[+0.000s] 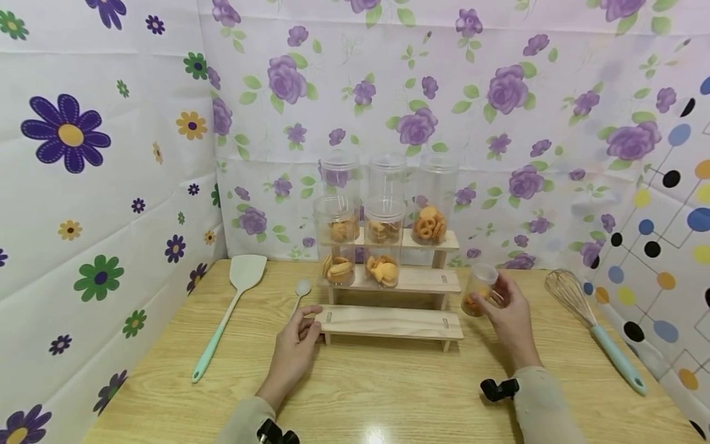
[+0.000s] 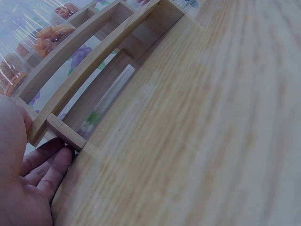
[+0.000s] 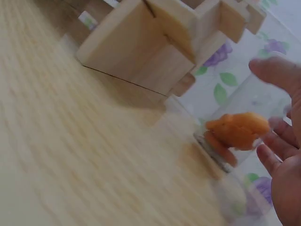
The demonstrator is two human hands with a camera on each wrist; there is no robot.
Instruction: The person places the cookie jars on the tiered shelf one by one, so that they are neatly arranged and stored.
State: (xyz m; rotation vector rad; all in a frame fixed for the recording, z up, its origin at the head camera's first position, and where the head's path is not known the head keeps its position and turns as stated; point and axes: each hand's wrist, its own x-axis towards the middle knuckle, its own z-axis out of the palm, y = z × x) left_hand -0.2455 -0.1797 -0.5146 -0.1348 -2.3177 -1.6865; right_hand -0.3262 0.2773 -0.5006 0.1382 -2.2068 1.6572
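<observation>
A three-tier wooden display rack (image 1: 388, 320) stands on the table. My left hand (image 1: 295, 345) holds the left end of its lowest tier, with curled fingers (image 2: 55, 170) right at the end leg. To the right of the rack, my right hand (image 1: 507, 317) grips a small clear plastic jar (image 1: 481, 274) between thumb and fingers. Orange-brown biscuits (image 3: 237, 129) lie in the bottom of this jar, which is close over the tabletop and slightly tilted. Two clear jars of biscuits (image 1: 384, 243) stand on the middle tier, and three taller ones (image 1: 438, 185) on the top tier.
A pale spatula with a mint handle (image 1: 222, 333) lies at the left. Near the rack's left side is a small spoon (image 1: 302, 288). A whisk (image 1: 601, 339) with a blue-green handle lies at the right. Flowered cloth (image 1: 416, 80) hangs behind the table.
</observation>
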